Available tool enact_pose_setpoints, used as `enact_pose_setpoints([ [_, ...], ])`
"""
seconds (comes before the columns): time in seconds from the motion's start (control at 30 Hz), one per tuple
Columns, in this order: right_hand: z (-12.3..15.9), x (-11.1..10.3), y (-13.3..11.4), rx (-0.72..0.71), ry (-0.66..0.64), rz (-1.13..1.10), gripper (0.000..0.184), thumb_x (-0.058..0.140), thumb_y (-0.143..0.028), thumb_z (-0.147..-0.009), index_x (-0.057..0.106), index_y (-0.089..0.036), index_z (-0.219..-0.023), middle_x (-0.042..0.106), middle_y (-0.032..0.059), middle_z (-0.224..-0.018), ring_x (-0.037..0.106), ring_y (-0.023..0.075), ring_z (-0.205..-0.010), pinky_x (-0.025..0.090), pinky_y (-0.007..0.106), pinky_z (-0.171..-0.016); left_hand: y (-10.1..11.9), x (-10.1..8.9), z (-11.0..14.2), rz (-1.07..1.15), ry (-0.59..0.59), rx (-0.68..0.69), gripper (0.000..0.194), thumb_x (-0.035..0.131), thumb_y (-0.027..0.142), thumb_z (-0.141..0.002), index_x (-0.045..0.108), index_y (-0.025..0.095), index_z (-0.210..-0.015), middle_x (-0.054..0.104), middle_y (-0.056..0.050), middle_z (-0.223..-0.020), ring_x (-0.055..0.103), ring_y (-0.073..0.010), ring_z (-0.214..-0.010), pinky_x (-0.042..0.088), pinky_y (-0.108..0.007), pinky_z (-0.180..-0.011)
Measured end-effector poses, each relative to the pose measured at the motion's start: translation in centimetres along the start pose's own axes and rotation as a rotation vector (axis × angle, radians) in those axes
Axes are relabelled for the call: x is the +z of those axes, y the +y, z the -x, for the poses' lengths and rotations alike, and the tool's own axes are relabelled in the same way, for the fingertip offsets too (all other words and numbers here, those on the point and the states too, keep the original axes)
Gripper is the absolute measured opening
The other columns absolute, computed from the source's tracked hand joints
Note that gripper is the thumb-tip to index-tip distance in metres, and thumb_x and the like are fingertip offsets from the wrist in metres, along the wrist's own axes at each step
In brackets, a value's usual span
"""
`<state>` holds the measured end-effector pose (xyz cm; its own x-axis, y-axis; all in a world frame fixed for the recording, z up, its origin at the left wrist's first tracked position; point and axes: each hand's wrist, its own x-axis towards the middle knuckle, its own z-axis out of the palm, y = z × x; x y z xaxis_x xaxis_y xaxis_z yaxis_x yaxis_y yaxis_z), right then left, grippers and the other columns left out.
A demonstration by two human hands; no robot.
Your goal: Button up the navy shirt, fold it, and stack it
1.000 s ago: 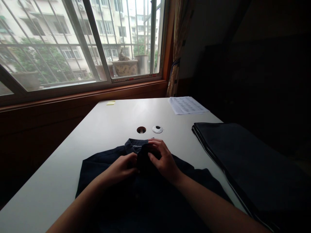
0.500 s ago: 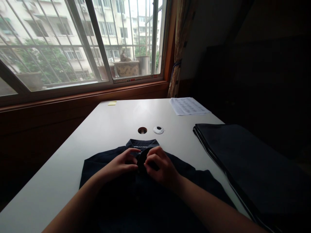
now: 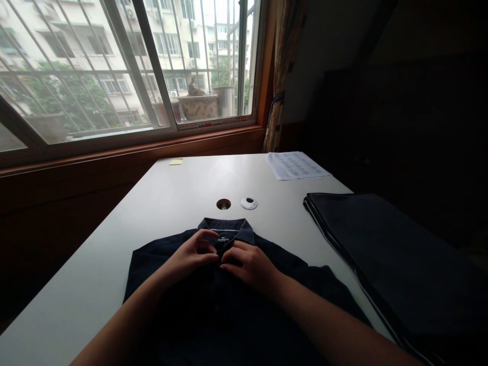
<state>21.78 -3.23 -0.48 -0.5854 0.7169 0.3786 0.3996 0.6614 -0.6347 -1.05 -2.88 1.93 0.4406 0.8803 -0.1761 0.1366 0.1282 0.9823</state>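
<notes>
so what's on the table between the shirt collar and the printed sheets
A round white piece with a dark opening lies between the collar and the printed sheets, with bare tabletop around it, in the head view.

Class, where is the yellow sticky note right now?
In the head view, the yellow sticky note lies on the far left corner of the white table, below the window.

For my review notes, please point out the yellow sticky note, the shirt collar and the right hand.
Yellow sticky note (image 3: 176, 162): head view, middle of its face.
Shirt collar (image 3: 244, 235): head view, its right-hand flap.
Right hand (image 3: 252, 263): head view, back of the hand.
</notes>
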Motion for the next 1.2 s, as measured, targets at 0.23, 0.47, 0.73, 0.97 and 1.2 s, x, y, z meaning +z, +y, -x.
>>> enact_pose_setpoints([
  [0.23, -0.3, 0.3, -0.5, 0.177, 0.0, -0.098, 0.007, 0.075, -0.022, -0.084, 0.077, -0.02, -0.09, 0.071, 0.0035, -0.09, 0.068, 0.0174, -0.082, 0.05, 0.027, -0.076, -0.6, 0.2, -0.3, -0.065, 0.063, 0.022, 0.052, 0.078, 0.03, -0.079, 0.051, 0.019, -0.122, 0.068, -0.002, -0.088, 0.063, -0.0176, -0.083, 0.046, -0.031, -0.075],
  [0.47, -0.5, 0.1, -1.4, 0.318, -0.003, -0.203, 0.007, 0.076, -0.024, -0.082, 0.078, -0.018, -0.084, 0.074, 0.0035, -0.083, 0.067, 0.0173, -0.077, 0.046, 0.027, -0.071, -0.5, 0.3, -0.3, -0.069, 0.082, 0.037, 0.044, 0.078, 0.031, -0.078, 0.055, 0.019, -0.113, 0.068, -0.002, -0.088, 0.064, -0.0186, -0.086, 0.047, -0.03, -0.076],
  [0.73, -0.6, -0.2, -1.4, 0.346, 0.006, -0.261, 0.008, 0.075, -0.024, -0.08, 0.078, -0.017, -0.082, 0.074, 0.0033, -0.079, 0.066, 0.0175, -0.075, 0.045, 0.026, -0.067, 0.1, -0.2, 0.0, -0.141, -0.008, 0.018, 0.038, 0.076, 0.032, -0.08, 0.061, 0.018, -0.112, 0.068, -0.004, -0.092, 0.063, -0.0199, -0.088, 0.047, -0.031, -0.078],
  [0.97, -0.6, -0.1, -1.2, 0.342, 0.011, -0.29, 0.011, 0.075, -0.028, -0.081, 0.079, -0.017, -0.083, 0.075, 0.0036, -0.081, 0.068, 0.0179, -0.076, 0.046, 0.026, -0.068, 0.3, 0.0, 0.0, -0.087, -0.013, 0.011, 0.046, 0.079, 0.031, -0.078, 0.059, 0.019, -0.117, 0.064, -0.002, -0.089, 0.06, -0.0172, -0.083, 0.045, -0.028, -0.073],
  [1.2, -0.6, -0.1, -1.2, 0.393, 0.01, -0.348, 0.013, 0.074, -0.029, -0.08, 0.079, -0.016, -0.082, 0.076, 0.0039, -0.079, 0.068, 0.0186, -0.074, 0.047, 0.027, -0.067, 0.2, -0.3, 0.1, 0.025, -0.026, -0.037, 0.048, 0.082, 0.031, -0.075, 0.057, 0.019, -0.114, 0.065, -0.003, -0.091, 0.062, -0.0169, -0.083, 0.045, -0.029, -0.074],
])
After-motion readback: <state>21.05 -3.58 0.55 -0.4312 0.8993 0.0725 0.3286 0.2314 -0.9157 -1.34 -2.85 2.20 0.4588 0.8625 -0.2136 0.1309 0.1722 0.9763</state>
